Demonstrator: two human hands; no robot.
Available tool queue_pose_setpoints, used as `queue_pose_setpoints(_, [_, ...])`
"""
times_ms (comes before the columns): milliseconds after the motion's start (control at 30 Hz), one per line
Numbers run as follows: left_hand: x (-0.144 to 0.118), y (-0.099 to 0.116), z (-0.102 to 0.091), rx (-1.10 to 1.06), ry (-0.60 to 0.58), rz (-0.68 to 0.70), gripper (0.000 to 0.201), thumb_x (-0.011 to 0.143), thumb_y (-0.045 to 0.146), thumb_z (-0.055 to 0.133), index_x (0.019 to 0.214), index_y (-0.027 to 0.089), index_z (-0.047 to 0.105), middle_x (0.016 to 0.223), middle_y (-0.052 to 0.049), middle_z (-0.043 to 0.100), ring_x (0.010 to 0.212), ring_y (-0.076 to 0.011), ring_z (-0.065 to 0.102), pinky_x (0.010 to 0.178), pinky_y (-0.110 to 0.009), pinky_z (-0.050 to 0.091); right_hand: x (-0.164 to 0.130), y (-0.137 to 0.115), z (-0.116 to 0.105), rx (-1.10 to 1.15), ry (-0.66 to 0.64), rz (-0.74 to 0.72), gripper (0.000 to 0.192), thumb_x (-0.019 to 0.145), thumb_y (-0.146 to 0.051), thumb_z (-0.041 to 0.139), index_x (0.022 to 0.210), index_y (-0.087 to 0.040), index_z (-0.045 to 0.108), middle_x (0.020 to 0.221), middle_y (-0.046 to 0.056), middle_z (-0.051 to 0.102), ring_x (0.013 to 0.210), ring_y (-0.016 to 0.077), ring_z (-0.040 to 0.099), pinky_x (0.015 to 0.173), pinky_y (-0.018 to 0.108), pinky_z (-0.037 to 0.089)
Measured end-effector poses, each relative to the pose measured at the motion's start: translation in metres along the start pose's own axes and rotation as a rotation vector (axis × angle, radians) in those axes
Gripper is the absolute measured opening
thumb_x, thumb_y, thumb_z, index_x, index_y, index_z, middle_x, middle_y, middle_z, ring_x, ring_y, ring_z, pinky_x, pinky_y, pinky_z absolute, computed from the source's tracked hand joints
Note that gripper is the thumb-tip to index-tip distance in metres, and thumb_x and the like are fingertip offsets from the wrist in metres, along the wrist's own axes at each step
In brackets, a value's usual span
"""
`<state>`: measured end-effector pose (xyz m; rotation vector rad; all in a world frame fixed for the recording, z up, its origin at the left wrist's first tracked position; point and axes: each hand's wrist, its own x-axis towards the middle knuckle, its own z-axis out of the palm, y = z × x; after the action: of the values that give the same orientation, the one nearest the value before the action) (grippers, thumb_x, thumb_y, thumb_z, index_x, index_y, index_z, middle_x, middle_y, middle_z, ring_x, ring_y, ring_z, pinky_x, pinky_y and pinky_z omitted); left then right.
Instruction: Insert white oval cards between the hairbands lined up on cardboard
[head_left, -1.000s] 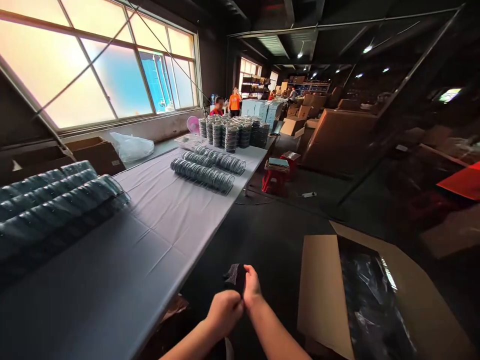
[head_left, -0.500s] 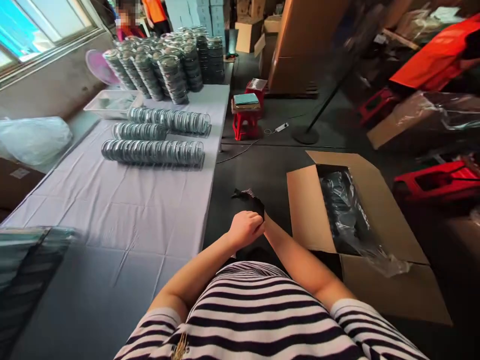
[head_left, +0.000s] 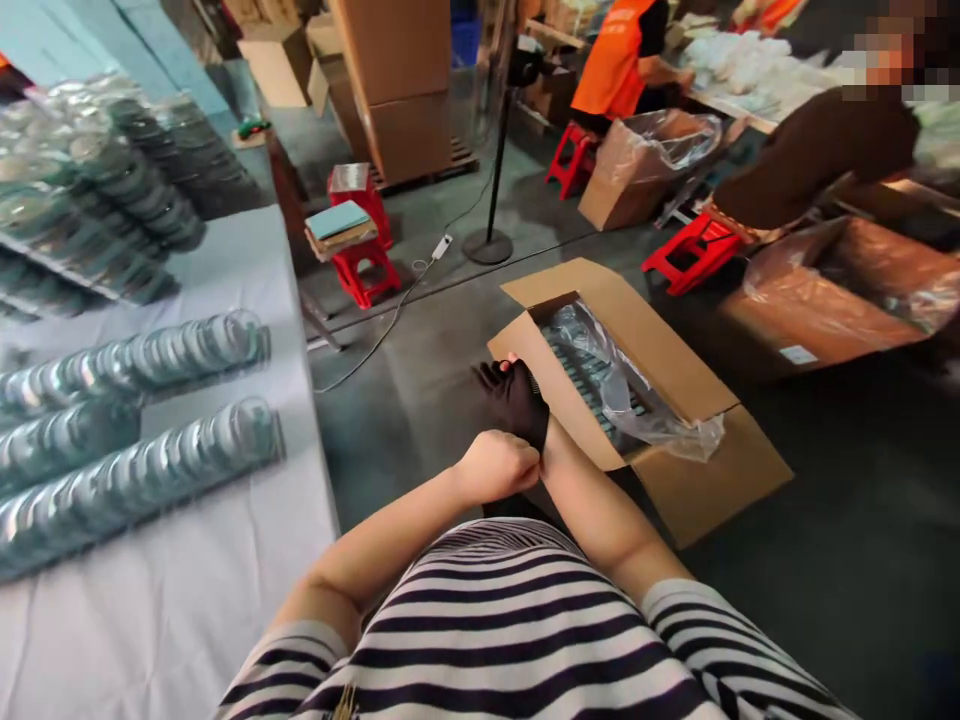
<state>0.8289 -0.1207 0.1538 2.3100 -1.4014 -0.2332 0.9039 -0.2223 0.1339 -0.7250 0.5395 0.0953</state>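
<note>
One open carton [head_left: 675, 380] w/ bagged stacked lids [head_left: 592, 375] by gloved right hand [head_left: 517, 400].

The head camera is looking steeply down from close above, taking in the striped shirt [head_left: 525, 620], both forearms, the table [head_left: 187, 590] edge at left and the carton [head_left: 675, 400] ahead on the floor.
</note>
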Motion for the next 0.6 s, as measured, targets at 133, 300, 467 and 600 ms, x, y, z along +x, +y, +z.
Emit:
queue_pose_setpoints(133, [0.063, -0.047, -0.010, -0.392, -0.186, 0.032, 0.031, 0.097, 0.027, 0.047, 0.078, 0.015, 0.069, 0.077, -0.006, 0.071, 0.074, -0.0152, 0.065, 0.071, -0.026, 0.047, 0.029, -0.066, -0.002, 0.316, -0.347, 0.095, 0.049, 0.101, -0.062, 0.031, 0.116, -0.023, 0.056, 0.117, 0.006, 0.068, 0.106, 0.0165, 0.065, 0.086, 0.037, 0.056])
queue_pose_setpoints(300, [0.145, -0.100, -0.019, -0.683, -0.355, -0.646, 0.041, 0.094, 0.043, 0.057, 0.114, 0.011, 0.071, 0.115, -0.019, 0.072, 0.110, -0.0330, 0.065, 0.095, -0.048, 0.052, 0.047, -0.119, 0.000, 0.401, -0.647, 0.327, 0.079, 0.089, -0.081, 0.030, 0.135, -0.020, 0.050, 0.143, 0.018, 0.055, 0.132, 0.0316, 0.051, 0.106, 0.064, 0.036])
queue_pose_setpoints(467, [0.238, -0.094, -0.028, -0.263, 0.073, -1.065, 0.122, 0.080, 0.077, 0.056, 0.160, 0.010, -0.006, 0.162, -0.034, -0.011, 0.142, -0.0636, -0.014, 0.099, -0.091, 0.003, 0.091, -0.155, -0.015, 0.465, -0.518, 0.322, 0.077, 0.092, -0.078, 0.029, 0.130, -0.016, 0.054, 0.140, 0.019, 0.057, 0.136, 0.0313, 0.048, 0.113, 0.063, 0.027])
queue_pose_setpoints(600, [0.282, -0.108, -0.031, -0.180, 0.069, -0.899, 0.121, 0.081, 0.083, 0.046, 0.155, 0.022, -0.027, 0.159, -0.027, -0.030, 0.136, -0.0593, -0.031, 0.100, -0.091, -0.001, 0.139, -0.186, -0.030, 0.502, -0.536, 0.254, 0.076, 0.089, -0.079, 0.036, 0.127, -0.018, 0.057, 0.134, 0.018, 0.062, 0.131, 0.0334, 0.053, 0.110, 0.063, 0.031])
